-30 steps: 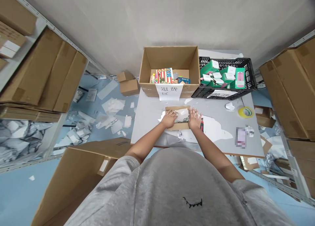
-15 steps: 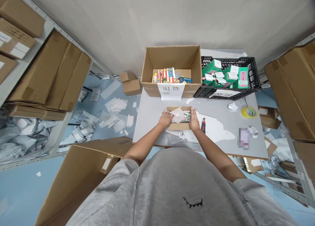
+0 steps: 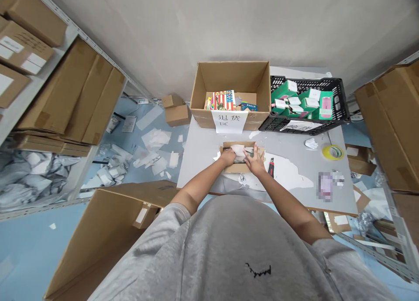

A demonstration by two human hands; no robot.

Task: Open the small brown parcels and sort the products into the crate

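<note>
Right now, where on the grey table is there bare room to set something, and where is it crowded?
Bare grey tabletop lies left of the shallow cardboard box, below the brown carton. A strip runs under the black plastic crate, beside the yellow tape roll. Crowded: the box under the left hand and right hand, beside a red-handled utility knife.

White wrapping [image 3: 238, 150] inside a small cardboard box [image 3: 236, 168] is pressed by the left hand [image 3: 227, 157] and right hand [image 3: 254, 160]. The box sits on a grey table [image 3: 199, 161], a box cutter [image 3: 271, 167] just right, an open carton [image 3: 231, 80] far.
</note>
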